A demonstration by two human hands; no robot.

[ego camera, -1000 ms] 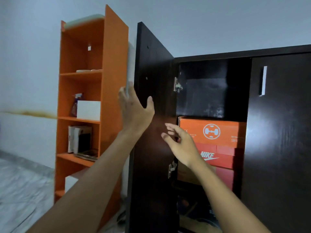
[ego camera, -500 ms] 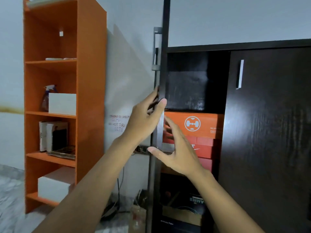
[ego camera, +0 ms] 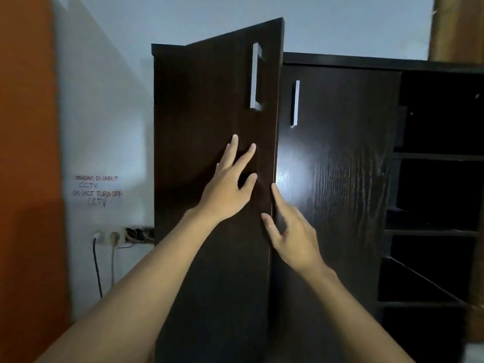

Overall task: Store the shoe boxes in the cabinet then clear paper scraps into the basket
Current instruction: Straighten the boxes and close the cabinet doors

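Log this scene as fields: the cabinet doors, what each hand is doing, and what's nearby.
left door: ajar, angled out from cabinet
right door: closed
left hand: flat on left door's face, fingers spread
right hand: straight fingers at its free edge
shoe boxes: not in view
nearby: open shelves right; handwritten note, sockets on wall

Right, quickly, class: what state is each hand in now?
Left hand: open, pressed flat on the dark brown wooden cabinet door.
Right hand: open, at that door's edge, holding nothing.

Orange shelf (ego camera: pixel 26 179) left; handwritten wall note (ego camera: pixel 98 191); plugged sockets (ego camera: pixel 107 237) below.
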